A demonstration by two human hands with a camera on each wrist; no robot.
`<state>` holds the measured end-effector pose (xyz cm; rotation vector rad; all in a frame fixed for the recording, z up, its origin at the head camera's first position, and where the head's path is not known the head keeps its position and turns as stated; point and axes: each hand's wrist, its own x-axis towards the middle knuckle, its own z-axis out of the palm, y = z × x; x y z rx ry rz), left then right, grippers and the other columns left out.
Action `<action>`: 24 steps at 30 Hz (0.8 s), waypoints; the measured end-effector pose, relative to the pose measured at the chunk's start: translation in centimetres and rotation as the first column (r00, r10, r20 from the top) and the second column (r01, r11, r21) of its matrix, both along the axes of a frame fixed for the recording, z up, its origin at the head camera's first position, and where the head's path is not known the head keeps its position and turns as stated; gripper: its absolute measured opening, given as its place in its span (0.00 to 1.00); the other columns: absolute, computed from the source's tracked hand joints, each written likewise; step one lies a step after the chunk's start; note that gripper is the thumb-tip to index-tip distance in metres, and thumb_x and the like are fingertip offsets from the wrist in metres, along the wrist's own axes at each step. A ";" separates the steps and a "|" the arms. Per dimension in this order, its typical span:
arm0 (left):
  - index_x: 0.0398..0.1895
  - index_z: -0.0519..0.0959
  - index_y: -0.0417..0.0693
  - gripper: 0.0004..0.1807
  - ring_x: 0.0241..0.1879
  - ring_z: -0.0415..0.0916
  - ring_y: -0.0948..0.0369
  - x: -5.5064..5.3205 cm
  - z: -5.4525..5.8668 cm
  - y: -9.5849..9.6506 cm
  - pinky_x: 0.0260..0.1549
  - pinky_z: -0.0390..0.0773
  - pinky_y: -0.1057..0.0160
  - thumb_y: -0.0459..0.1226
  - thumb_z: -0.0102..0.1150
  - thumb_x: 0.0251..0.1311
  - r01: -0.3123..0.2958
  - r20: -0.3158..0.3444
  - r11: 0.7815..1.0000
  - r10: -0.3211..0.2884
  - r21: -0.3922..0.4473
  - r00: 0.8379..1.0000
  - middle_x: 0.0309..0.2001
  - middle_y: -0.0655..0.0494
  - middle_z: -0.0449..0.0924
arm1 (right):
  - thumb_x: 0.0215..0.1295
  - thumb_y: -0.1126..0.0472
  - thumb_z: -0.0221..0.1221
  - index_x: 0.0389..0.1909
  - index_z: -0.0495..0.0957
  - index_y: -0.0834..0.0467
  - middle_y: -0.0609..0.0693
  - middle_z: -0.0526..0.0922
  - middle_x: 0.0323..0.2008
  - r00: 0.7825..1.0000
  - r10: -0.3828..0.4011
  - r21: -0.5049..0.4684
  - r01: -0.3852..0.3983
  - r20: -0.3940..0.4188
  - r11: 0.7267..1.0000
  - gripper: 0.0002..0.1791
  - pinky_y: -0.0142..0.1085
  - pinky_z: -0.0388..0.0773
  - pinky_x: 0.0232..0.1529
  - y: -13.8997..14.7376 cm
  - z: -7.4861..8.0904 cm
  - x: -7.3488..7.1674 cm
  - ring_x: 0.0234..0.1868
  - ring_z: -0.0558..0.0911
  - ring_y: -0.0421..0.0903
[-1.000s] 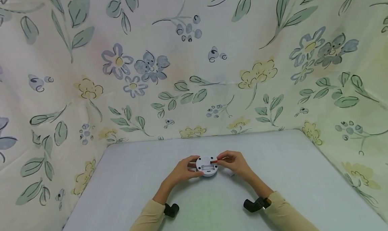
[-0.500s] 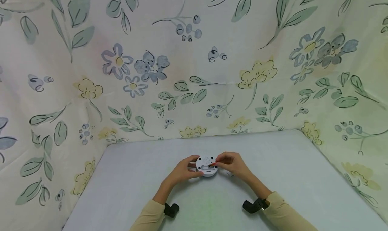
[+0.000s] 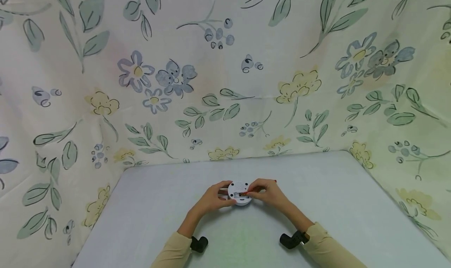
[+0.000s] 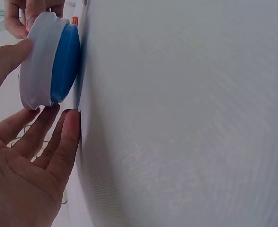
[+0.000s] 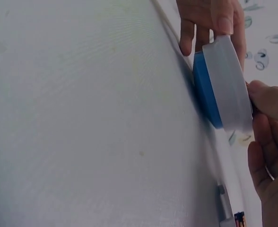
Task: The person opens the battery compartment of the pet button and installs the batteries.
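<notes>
My left hand (image 3: 212, 197) grips a round white device (image 3: 237, 187) by its rim, thumb on the near side and fingers on the far side. The device's back, with small dark feet and an uncovered battery compartment, faces up in the head view. Its blue underside (image 4: 67, 64) shows in the left wrist view, close over the table. At the compartment, my right hand (image 3: 267, 191) pinches a small red and dark battery (image 3: 243, 194), now lying along the slot. The right fingertips partly hide it.
Behind the right hand a red tip (image 3: 275, 180) shows on the white table (image 3: 169, 189). In the right wrist view, a black and orange battery (image 5: 240, 219) lies beside a small whitish piece (image 5: 224, 203). Floral cloth (image 3: 225, 72) hangs around the table.
My right hand has moved slightly left and toward me, bringing the battery down from a slant into the compartment. A red tip behind that hand has come into view. The left hand holds still.
</notes>
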<state>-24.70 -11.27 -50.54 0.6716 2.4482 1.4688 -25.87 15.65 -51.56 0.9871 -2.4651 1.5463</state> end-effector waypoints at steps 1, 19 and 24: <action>0.71 0.69 0.39 0.38 0.55 0.78 0.49 0.0 0.0 0.0 0.49 0.82 0.57 0.41 0.74 0.60 0.000 -0.002 1.000 0.000 0.004 1.000 0.65 0.45 0.73 | 0.62 0.65 0.71 0.39 0.86 0.53 0.40 0.85 0.36 1.000 0.003 0.006 -0.003 -0.009 1.000 0.06 0.36 0.82 0.41 -0.1 0.1 0.0 0.38 0.83 0.43; 0.71 0.68 0.37 0.38 0.56 0.78 0.48 0.3 0.2 0.1 0.49 0.82 0.56 0.40 0.73 0.61 0.013 -0.029 1.000 -0.013 0.024 1.000 0.65 0.44 0.73 | 0.62 0.66 0.71 0.37 0.87 0.54 0.45 0.84 0.38 0.994 0.058 0.020 -0.056 -0.093 0.998 0.05 0.40 0.81 0.39 -1.2 0.5 0.1 0.39 0.81 0.46; 0.71 0.68 0.37 0.39 0.56 0.77 0.48 0.3 0.2 0.1 0.50 0.81 0.56 0.40 0.74 0.60 0.010 -0.019 1.000 -0.009 0.019 1.000 0.65 0.45 0.73 | 0.65 0.61 0.69 0.41 0.86 0.53 0.43 0.84 0.41 0.999 0.037 0.011 -0.037 -0.009 0.999 0.05 0.37 0.82 0.41 -0.7 0.2 -0.3 0.41 0.81 0.44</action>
